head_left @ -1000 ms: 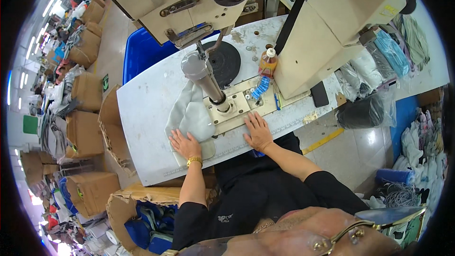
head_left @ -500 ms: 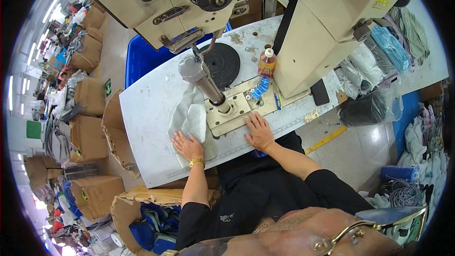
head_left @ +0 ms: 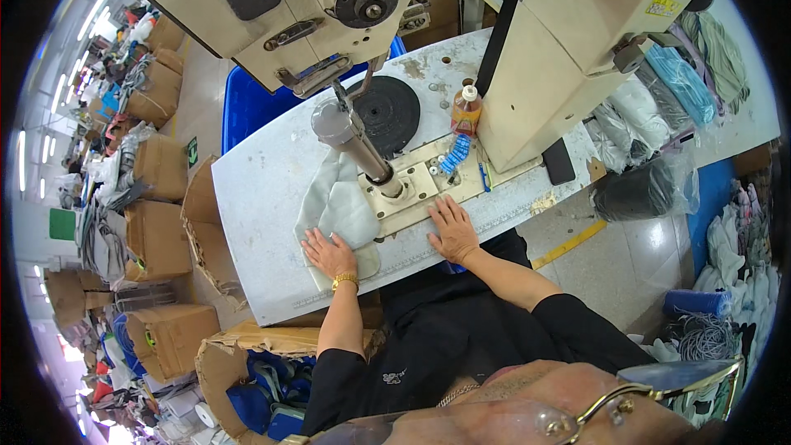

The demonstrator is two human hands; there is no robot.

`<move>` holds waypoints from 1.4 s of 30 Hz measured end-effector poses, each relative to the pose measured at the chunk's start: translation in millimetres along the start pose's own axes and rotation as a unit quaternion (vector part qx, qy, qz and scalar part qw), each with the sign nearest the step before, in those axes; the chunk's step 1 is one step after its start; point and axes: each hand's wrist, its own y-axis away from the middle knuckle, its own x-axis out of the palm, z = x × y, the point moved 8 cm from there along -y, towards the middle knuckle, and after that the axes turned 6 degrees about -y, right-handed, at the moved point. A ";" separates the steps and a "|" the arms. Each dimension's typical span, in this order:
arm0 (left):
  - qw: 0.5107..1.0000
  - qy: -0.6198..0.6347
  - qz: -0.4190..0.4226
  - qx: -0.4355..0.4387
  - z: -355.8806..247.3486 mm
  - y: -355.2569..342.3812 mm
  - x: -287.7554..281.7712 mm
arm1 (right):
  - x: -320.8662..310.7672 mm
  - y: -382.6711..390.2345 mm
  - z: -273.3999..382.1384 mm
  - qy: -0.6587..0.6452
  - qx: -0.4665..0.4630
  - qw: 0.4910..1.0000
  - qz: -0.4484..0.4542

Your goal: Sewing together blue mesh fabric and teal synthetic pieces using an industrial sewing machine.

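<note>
A sewing machine (head_left: 568, 74) with a tall column stands over a pale table (head_left: 264, 206). Light grey fabric (head_left: 344, 213) is draped against the left side of its metal post (head_left: 362, 152) and spreads toward me over the tabletop. My left hand (head_left: 331, 255) lies flat on the near part of this fabric, fingers stretched forward. Farther right, my right hand (head_left: 453, 231) rests with spread fingers at the front edge of the machine's base plate (head_left: 424, 202); nothing is in it. The fabric's far end is partly hidden behind the post.
An orange bottle (head_left: 466, 111), blue wrapped packets (head_left: 455, 153), a pen (head_left: 484, 177) and a dark phone (head_left: 559, 162) lie right of the post. Behind it are a black disc (head_left: 386, 115) and a blue bin (head_left: 255, 111). A cardboard box (head_left: 218, 363) of blue pieces stands at near left.
The fabric beside the post has shifted right and bulges toward the base plate. Both hands keep nearly the same places; the whole view has moved slightly.
</note>
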 end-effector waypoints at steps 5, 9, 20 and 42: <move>1.000 0.000 -0.003 0.003 -0.9 1.3 -0.2 | 0.4 0.8 -1.1 -0.002 0.004 1.000 0.005; 1.000 -0.007 -0.006 0.002 0.1 1.2 1.3 | 0.0 0.1 -0.9 -0.004 0.003 1.000 0.006; 1.000 0.018 -0.011 0.010 -3.4 2.1 -5.8 | 1.5 -0.1 -0.4 0.005 -0.010 1.000 -0.009; 0.999 0.038 0.000 0.002 -3.4 1.4 -3.6 | 4.8 0.2 -3.8 0.019 0.000 1.000 -0.001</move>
